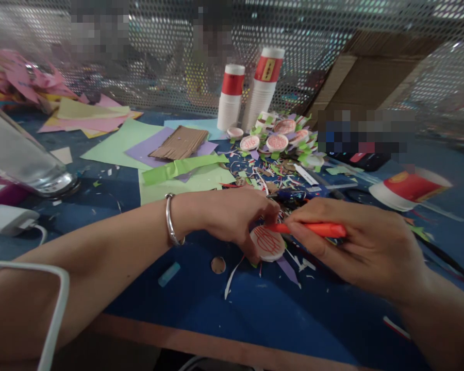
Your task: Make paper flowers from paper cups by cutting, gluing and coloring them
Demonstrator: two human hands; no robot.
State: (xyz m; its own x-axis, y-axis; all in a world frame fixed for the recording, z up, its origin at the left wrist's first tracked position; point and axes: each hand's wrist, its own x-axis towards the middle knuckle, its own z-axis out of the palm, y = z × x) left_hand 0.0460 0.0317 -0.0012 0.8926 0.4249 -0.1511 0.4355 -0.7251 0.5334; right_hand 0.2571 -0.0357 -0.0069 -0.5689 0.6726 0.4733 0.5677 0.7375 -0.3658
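Head view. Worktop [224, 304]: blue, littered with paper scraps. Disc [267, 243], red-printed, near its front edge, pinched by left hand [232, 216]. Right hand [355, 242] closed on orange pen [309, 229], tip at disc. Behind disc: coloured sheets [119, 144], cup stacks [251, 93], mesh screen [170, 56].

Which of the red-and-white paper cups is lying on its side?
The single cup at the right, tipped over on the table; the two stacks by the mesh stand upright.

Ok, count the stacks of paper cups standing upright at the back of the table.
2: a shorter stack of cups and a taller stack to its right, side by side at the mesh screen. Another cup lies tipped at right.
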